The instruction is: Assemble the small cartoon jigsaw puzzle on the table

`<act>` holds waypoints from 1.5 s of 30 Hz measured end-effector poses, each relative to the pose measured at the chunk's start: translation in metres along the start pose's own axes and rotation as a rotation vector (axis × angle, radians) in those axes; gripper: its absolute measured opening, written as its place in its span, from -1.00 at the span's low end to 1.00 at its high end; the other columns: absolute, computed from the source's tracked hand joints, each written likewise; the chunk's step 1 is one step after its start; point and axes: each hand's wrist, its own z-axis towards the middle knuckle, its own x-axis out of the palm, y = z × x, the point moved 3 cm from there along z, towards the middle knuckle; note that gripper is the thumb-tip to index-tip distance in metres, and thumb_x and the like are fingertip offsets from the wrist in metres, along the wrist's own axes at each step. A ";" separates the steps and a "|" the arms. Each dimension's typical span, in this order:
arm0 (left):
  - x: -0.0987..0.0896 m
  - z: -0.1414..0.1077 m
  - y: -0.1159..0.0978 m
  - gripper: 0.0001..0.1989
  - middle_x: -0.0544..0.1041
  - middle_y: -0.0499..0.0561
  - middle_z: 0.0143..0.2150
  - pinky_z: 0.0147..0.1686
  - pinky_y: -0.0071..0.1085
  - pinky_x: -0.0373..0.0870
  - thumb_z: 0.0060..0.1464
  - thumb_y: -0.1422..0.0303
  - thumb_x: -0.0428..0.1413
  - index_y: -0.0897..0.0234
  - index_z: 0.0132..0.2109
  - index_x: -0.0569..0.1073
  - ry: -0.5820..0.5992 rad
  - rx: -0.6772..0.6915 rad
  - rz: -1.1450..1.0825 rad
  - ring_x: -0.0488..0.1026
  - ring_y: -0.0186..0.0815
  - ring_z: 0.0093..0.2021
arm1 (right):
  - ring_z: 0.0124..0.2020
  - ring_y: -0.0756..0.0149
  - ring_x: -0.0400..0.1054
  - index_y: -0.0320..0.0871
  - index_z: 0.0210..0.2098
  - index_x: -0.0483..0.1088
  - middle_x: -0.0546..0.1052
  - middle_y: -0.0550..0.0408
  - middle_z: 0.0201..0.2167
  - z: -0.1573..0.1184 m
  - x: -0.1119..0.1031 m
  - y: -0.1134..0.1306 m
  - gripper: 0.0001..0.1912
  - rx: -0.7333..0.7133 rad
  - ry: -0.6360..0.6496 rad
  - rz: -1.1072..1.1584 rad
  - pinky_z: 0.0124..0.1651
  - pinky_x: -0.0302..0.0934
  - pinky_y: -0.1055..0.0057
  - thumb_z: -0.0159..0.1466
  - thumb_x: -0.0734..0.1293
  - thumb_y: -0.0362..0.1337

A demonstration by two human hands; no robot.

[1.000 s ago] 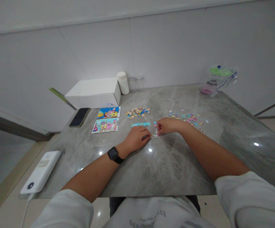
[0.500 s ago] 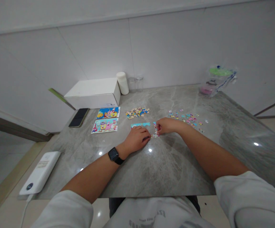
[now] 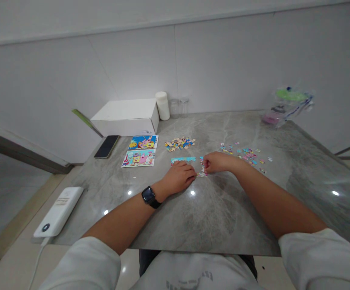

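A partly joined jigsaw puzzle [image 3: 188, 159] lies on the grey table, with a light-blue strip at the top and a column of pieces on its right side. My left hand [image 3: 179, 177], wearing a black watch, rests palm down over the puzzle's lower left part and hides it. Its fingers are loosely bent, the tips close to the bottom edge pieces. At the right column, my right hand [image 3: 218, 162] pinches a jigsaw piece [image 3: 201, 164], mostly covered by the fingertips. Loose pieces [image 3: 249, 155] are scattered to the right; a denser pile [image 3: 180, 143] sits behind the puzzle.
Two cartoon picture cards [image 3: 138, 158] lie left of the puzzle, beside a phone [image 3: 107, 146]. Behind stand a white box [image 3: 125, 117], a white bottle [image 3: 162, 106] and two clear glasses [image 3: 179, 106]. A plastic bag [image 3: 286, 106] stands back right; a white power bank [image 3: 58, 211] front left.
The whole view has shifted slightly, so everything appears a little further right. Both hands stay at the puzzle, the left fingers a bit nearer the bottom right pieces.
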 end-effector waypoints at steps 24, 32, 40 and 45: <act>-0.006 -0.006 0.004 -0.80 0.63 0.05 0.00 0.08 -0.18 0.27 0.43 0.28 0.08 0.16 -0.03 0.61 -0.066 -0.003 -0.040 0.49 -0.19 0.04 | -0.26 0.22 0.51 -0.12 -0.22 0.61 0.69 0.05 -0.27 -0.005 -0.006 -0.009 -0.84 0.002 0.027 0.089 -0.28 0.19 0.41 0.24 0.39 -0.25; -0.009 -0.006 0.006 -0.81 0.63 0.07 -0.02 0.03 -0.19 0.30 0.40 0.28 0.10 0.15 -0.01 0.61 -0.102 -0.014 -0.060 0.50 -0.18 0.01 | -0.36 0.26 0.47 -0.09 -0.28 0.54 0.66 0.08 -0.36 -0.028 -0.044 -0.038 -0.70 0.054 -0.258 0.271 -0.28 0.22 0.38 0.32 0.32 -0.01; -0.010 -0.007 0.006 -0.76 0.64 0.06 -0.05 0.00 -0.18 0.30 0.45 0.25 0.05 0.16 -0.03 0.60 -0.131 -0.024 -0.077 0.52 -0.18 -0.02 | -0.33 0.22 0.50 -0.07 -0.21 0.55 0.68 0.04 -0.31 -0.077 -0.077 -0.095 -0.64 0.201 -0.548 0.349 -0.30 0.24 0.37 0.31 0.34 0.08; -0.012 -0.008 0.007 -0.77 0.65 0.05 -0.03 0.00 -0.18 0.32 0.44 0.26 0.05 0.16 -0.01 0.60 -0.144 -0.025 -0.096 0.52 -0.19 -0.02 | -0.31 0.18 0.49 -0.10 -0.16 0.59 0.67 -0.02 -0.28 -0.092 -0.081 -0.126 -0.58 0.339 -0.607 0.265 -0.24 0.27 0.32 0.35 0.33 0.12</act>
